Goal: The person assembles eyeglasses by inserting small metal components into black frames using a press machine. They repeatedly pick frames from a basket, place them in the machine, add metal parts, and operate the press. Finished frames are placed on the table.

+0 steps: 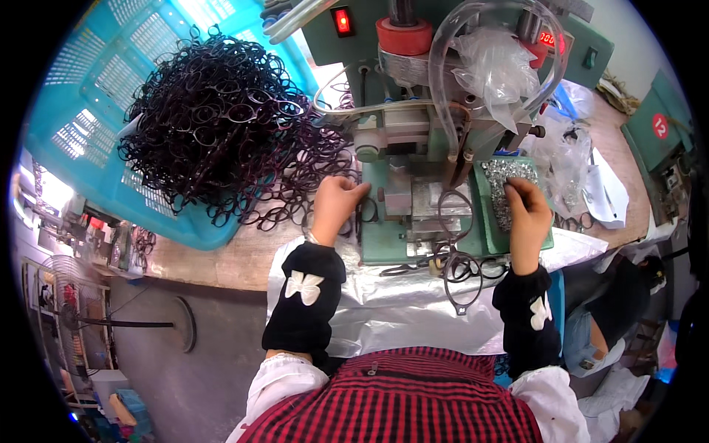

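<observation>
My left hand [338, 208] is closed in a pinch beside the machine's left side. A dark eyeglass frame [367, 209] is in its fingers, its rims showing on both sides of the hand. My right hand [530, 215] has its fingers curled together over a green tray [484, 214] of small shiny metal parts [501, 193]; whatever lies between the fingertips is too small to make out. Between my hands stands a green bench machine [377, 255] with a metal fixture [428, 201]. One eyeglass frame [464, 295] hangs at the fixture's front, one rim above the other.
A big heap of dark eyeglass frames [214, 125] fills a blue basket [81, 159] and spills onto the wooden table [214, 266]. Clear hoses [436, 66] and a plastic bag [498, 70] hang on the machine. White paper [607, 192] lies right; a fan [70, 317] stands left.
</observation>
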